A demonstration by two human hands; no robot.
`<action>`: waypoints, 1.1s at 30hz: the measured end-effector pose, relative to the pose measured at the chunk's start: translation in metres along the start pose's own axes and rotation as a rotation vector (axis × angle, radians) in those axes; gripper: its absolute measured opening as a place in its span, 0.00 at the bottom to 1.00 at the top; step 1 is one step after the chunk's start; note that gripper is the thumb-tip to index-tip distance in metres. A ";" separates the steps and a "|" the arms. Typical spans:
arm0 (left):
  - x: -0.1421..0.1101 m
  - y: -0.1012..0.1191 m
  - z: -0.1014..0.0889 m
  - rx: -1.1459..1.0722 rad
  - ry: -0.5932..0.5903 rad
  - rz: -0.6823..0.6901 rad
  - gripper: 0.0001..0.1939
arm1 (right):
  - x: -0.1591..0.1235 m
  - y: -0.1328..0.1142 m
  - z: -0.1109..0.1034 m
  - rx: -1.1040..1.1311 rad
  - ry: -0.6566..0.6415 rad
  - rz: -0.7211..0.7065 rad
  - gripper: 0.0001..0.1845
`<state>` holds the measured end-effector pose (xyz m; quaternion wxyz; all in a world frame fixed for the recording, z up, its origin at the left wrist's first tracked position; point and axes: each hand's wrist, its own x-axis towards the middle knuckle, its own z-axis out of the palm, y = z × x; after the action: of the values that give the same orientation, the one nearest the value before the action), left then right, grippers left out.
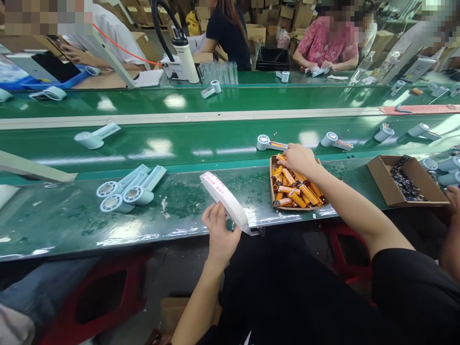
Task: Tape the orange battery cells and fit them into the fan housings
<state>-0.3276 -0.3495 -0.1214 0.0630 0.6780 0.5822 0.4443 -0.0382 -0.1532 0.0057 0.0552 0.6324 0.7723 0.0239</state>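
Observation:
My left hand [222, 237] is closed around a roll of white tape [227, 199] with pinkish print, tilted on edge in front of the bench; a loose end hangs at its lower right. Over the far rim of a small cardboard box [295, 208] reaches my right hand [300, 158], its fingers pinching an orange battery [281, 156]. Several more orange wrapped batteries [293, 189] with thin wires fill that box. Just beyond the right fingertips, a light blue handheld fan [263, 142] lies on the green belt, its handle open and something orange inside.
Several fans [133, 194] lie together on the bench at left. Another fan [89, 139] lies on the belt [201, 143]. A brown box [381, 184] of small dark parts stands at right, near another person's hand [453, 199]. Co-workers sit across the line.

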 end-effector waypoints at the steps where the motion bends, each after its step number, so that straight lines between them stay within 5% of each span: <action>1: -0.001 0.001 0.003 0.008 0.003 0.020 0.34 | 0.006 0.003 0.003 0.019 -0.031 -0.001 0.20; 5: -0.006 0.003 0.004 0.055 0.030 0.069 0.35 | -0.004 0.016 0.013 0.442 0.221 0.000 0.15; 9: -0.006 0.009 -0.001 0.103 0.029 0.145 0.35 | -0.048 0.024 0.014 1.258 0.462 -0.037 0.23; 11: -0.005 0.015 -0.001 0.115 0.002 0.182 0.35 | -0.074 0.017 0.014 1.445 0.502 -0.091 0.26; 16: -0.001 0.032 0.005 0.149 -0.058 0.230 0.33 | -0.124 -0.014 0.022 1.255 0.637 -0.184 0.17; 21: -0.001 0.040 0.008 0.181 -0.107 0.230 0.34 | -0.143 -0.032 0.039 1.140 0.718 -0.264 0.14; 24: -0.002 0.043 0.008 0.197 -0.118 0.221 0.34 | -0.151 -0.041 0.053 1.189 0.665 -0.228 0.14; 28: 0.000 0.042 0.004 0.236 -0.122 0.218 0.34 | -0.162 -0.053 0.068 1.359 0.402 -0.147 0.22; 33: 0.012 0.036 -0.012 0.269 -0.117 0.321 0.35 | -0.154 -0.039 0.048 1.571 0.084 -0.145 0.29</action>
<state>-0.3104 -0.3561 -0.0867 -0.0661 0.7890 0.5160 0.3268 -0.0403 -0.3135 -0.0374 -0.4355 0.4328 0.6039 -0.5082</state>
